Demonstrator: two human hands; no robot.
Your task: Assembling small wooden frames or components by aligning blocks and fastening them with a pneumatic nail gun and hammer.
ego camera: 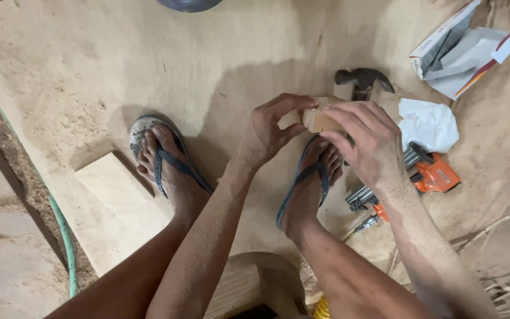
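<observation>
Reaching forward from bent, dusty forearms, both hands meet over the right foot: the left hand (270, 131) pinches one end of a small pale wooden block (320, 120) between thumb and fingers, the right hand (366, 142) curls closed over its other end. Beside them lies an orange nail gun (420, 176); beyond, a dark claw hammer (362, 80). Sawdust-covered plywood floor (149, 59) stretches open leftward.

The right hand (364, 142) hides most of the small wooden block (320, 121).
</observation>
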